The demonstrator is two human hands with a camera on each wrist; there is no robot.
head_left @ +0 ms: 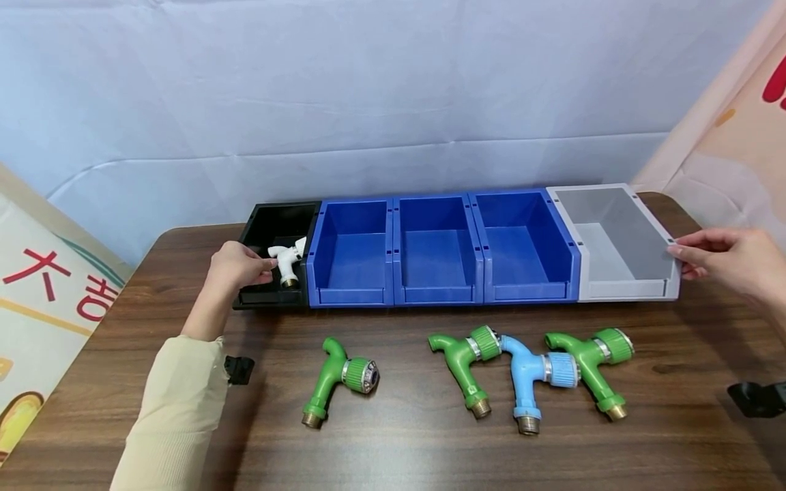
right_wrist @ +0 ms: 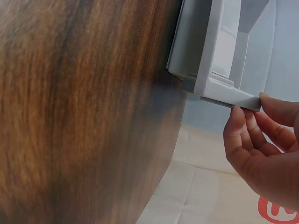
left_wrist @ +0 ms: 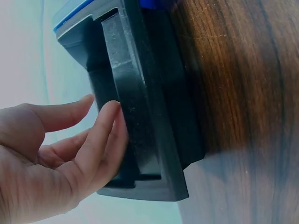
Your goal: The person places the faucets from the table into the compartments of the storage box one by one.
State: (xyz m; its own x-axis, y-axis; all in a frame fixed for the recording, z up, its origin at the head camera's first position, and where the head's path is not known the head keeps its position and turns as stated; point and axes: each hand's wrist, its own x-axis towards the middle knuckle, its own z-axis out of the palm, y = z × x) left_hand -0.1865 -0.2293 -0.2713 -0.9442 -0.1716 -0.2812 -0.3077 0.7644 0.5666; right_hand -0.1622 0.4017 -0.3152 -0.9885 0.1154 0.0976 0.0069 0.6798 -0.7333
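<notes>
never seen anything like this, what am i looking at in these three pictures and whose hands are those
There's no machine here: these are one person's bare hands. The wide picture comes from a camera on the head, looking forward and down; each of the other two comes from a camera on one wrist.

On the wooden table lie three green taps and a light blue tap. Behind them stand a black bin, three blue bins and a grey bin, side by side.

The right hand pinches the grey bin's edge. The left hand is at the black bin, close to a white tap inside; its thumb and fingers are apart, so it seems to hold nothing.
</notes>
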